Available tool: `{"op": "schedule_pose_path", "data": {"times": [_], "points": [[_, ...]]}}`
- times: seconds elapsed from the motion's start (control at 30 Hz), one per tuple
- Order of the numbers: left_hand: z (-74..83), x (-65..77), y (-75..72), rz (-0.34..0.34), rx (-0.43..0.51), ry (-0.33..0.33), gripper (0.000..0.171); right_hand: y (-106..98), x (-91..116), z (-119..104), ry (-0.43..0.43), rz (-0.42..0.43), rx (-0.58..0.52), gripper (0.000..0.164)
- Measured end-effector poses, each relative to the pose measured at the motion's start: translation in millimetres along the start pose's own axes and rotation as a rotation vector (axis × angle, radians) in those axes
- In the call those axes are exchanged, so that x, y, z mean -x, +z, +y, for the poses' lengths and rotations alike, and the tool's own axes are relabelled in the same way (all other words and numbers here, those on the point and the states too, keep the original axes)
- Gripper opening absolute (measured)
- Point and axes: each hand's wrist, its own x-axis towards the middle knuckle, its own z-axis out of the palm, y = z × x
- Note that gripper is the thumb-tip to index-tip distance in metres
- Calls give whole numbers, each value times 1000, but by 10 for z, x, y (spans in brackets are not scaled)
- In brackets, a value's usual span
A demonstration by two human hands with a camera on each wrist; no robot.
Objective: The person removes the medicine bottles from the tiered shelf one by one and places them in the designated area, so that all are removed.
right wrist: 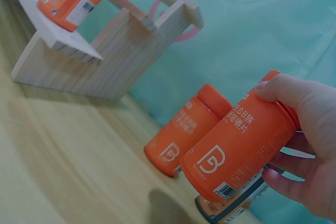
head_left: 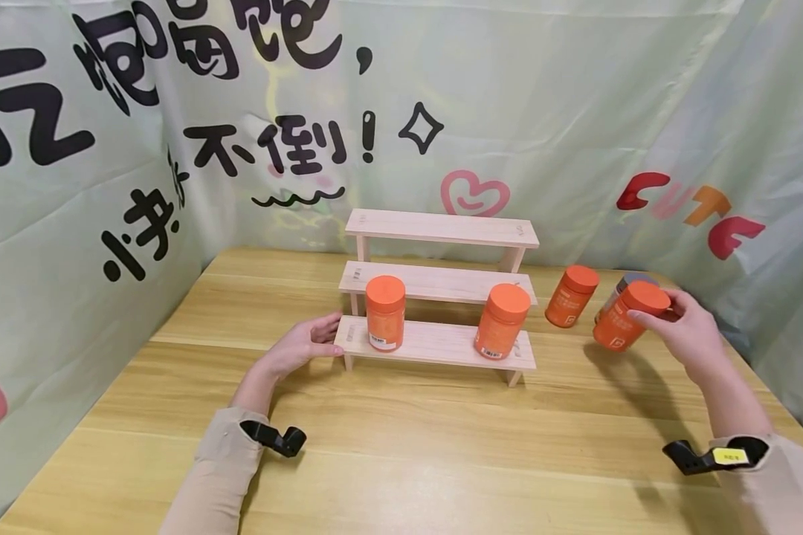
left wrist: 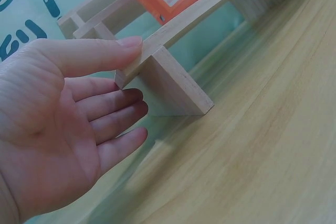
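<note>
Clock refs per head view.

Item 1: orange cylindrical lidded jar (head_left: 617, 325), smooth, prob. plastic, white print. Loc.: in R hand (head_left: 694, 334), approx. 3 o'clock of the pale three-tier wooden shelf (head_left: 438, 340); tilted, appears raised off the wood-grain counter (head_left: 408, 446). Handling (est.): light to mod. wt., contents unseen; stiff wall, low breakage risk, a bit slippery. Best hold: lid/shoulder zone, or round mid-body.

Item 2: upright orange plastic-looking jar (head_left: 571, 301), on counter, Item 1's 10 o'clock.

Item 3: grey-blue-lidded round jar (head_left: 628, 279), Item 1's 12 o'clock, mostly hidden behind it.

Items 4 & 5: two more orange lidded jars, on shelf's bottom tier: one near L end (head_left: 385, 316), 8 o'clock of shelf centre; one near R end (head_left: 502, 323), 4 o'clock.

Pose, R: forearm in from 4 o'clock; thumb on near side by lid, fingers round far side, gripping Item 1.

Pose, L: forearm in from 7 o'clock; L hand (head_left: 301, 348) at shelf's 8 o'clock, thumb on front edge of bottom tier, fingers at/below its end, lightly pinching the corner. Grip force: can't tell.
</note>
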Motion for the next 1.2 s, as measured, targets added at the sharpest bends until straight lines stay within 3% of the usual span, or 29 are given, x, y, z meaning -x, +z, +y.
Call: {"op": "schedule_pose_path", "data": {"times": [0.23,1.2], "points": [[-2,-6,7,-9,14,4,77,91,42,74,-25,-19,29,69],[32,13,19,-1,12,-2,76,194,74,180,11,-53,56,71]]}}
